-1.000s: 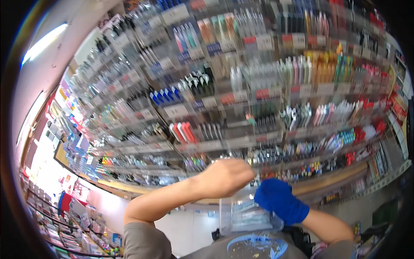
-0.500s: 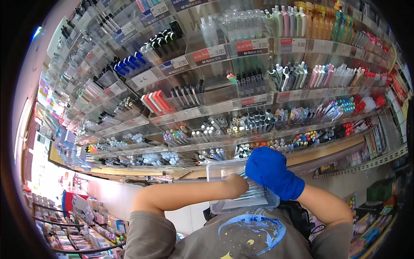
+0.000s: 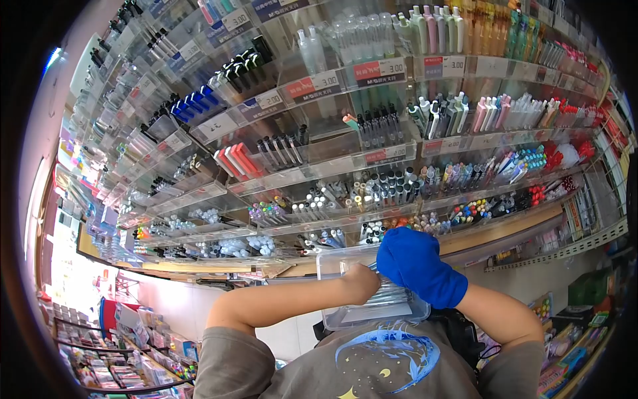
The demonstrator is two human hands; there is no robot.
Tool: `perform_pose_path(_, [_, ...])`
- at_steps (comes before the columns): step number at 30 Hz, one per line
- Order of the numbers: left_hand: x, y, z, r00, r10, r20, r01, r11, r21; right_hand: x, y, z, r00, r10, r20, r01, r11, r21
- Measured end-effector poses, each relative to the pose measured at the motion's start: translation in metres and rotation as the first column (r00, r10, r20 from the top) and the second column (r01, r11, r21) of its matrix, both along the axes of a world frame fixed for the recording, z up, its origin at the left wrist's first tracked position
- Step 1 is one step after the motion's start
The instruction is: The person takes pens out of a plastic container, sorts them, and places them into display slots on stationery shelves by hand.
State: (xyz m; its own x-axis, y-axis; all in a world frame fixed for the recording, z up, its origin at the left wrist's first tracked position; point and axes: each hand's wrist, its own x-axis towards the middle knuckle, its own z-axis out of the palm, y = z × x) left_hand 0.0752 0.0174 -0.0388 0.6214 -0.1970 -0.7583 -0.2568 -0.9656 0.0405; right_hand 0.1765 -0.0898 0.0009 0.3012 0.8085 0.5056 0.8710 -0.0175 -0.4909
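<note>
Both my hands are over a clear plastic box (image 3: 337, 316) held close to my body. Several slim pens (image 3: 397, 294) lie in it. My left hand (image 3: 361, 284) is bare and closed in a fist over the box; a thin, light-coloured pen-like thing shows between it and my right hand, but what the fist grips is hidden. A bright blue cloth mitt or glove (image 3: 432, 276) covers my right hand (image 3: 413, 261) to the wrist. It rests against the pens and the box's far side, touching or almost touching the left fist. The cloth hides its fingers.
Tiered clear shelves (image 3: 319, 163) full of pens, with price tags (image 3: 379, 70), rise in front of me. A wooden ledge (image 3: 505, 234) runs below them. Lower racks of stationery stand at the left (image 3: 119, 346) and right (image 3: 578, 352). A black bag (image 3: 458, 336) is at my waist.
My view has shifted slightly, so the shelves sit a little further left and lower. Both hands stay over the box in almost the same pose.
</note>
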Motion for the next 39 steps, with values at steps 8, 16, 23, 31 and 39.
perform_pose_path(8, [-0.009,0.014,0.01,0.999,0.023,0.036,-0.02,0.997,-0.075,0.001,-0.001,0.001,0.996,0.012,0.09,-0.011,1.0,-0.019])
perform_pose_path(16, [-0.024,0.004,0.006,0.953,0.117,0.279,-0.085,0.989,-0.123,0.0,0.001,-0.001,0.998,0.025,0.057,-0.025,1.0,0.005])
perform_pose_path(23, [-0.021,-0.012,-0.009,0.96,-0.056,0.275,0.094,0.987,-0.128,0.002,0.0,-0.007,0.993,0.062,0.097,-0.063,0.998,0.006])
perform_pose_path(31, [-0.024,-0.014,-0.023,0.937,-0.068,0.344,0.098,0.993,-0.07,0.0,0.0,-0.006,0.998,0.04,0.039,-0.04,0.999,0.003])
perform_pose_path(39, [-0.026,-0.013,-0.031,0.96,-0.055,0.276,0.053,0.998,0.014,0.0,0.0,-0.005,0.997,0.04,0.06,-0.04,0.999,0.005])
